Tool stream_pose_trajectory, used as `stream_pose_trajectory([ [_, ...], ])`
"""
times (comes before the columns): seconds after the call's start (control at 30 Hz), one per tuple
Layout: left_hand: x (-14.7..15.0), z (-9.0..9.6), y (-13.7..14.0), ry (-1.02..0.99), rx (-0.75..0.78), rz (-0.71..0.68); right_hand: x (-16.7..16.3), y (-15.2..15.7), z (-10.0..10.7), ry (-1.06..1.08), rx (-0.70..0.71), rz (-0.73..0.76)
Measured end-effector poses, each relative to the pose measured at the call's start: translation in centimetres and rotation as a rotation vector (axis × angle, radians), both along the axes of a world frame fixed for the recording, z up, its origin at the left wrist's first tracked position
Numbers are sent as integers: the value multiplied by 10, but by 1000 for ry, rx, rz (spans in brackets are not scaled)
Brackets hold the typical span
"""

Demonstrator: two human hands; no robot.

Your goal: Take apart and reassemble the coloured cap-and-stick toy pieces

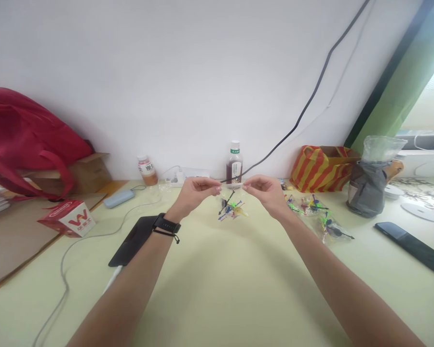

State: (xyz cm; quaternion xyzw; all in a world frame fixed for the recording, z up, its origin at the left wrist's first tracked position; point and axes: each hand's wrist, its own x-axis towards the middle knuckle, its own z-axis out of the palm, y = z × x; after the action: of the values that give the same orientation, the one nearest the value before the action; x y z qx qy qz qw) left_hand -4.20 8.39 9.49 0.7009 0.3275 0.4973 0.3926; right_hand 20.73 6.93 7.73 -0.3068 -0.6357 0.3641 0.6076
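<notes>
The person's forearms (pixel 141 274) stretched over the pale green worktop (pixel 246 294) toward its back edge. The left hand (pixel 197 193) and right hand (pixel 267 190) each pinched thumb and fingers closed on the top of a clear bag (pixel 233 209) of small colourful pieces, which hung between them before a dark bottle (pixel 235 161) standing near that edge. Similar bags (pixel 332 230) lay beside the right forearm.

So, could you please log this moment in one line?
left hand: pinching top of clear bag; right hand: pinching bag top; contents: colourful plastic pieces
</notes>
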Motion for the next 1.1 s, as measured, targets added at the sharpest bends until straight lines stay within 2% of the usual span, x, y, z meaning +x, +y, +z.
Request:
stream_pose_trajectory([
  [0.13, 2, 1, -1, 21, 33, 16, -1, 2, -1, -16, 30, -29],
  [0.3, 1, 1, 0, 81, 37, 0, -2, 2, -2, -172, 145, -111],
  [0.57, -1, -1, 2, -41, -6, -13, -2, -2, 0, 6, -8, 64],
  [0.8, -2, 0, -1, 5, -23, 7, 6, -2, 3, -57, -62, 117],
  [0.9, 1, 5, -5, 45, 0, 19, 5, -3, 5, -88, -46, 109],
  [1.1, 5, 7, -4, 200, 128, 41, -1, -2, 5, -192, 18, -22],
])
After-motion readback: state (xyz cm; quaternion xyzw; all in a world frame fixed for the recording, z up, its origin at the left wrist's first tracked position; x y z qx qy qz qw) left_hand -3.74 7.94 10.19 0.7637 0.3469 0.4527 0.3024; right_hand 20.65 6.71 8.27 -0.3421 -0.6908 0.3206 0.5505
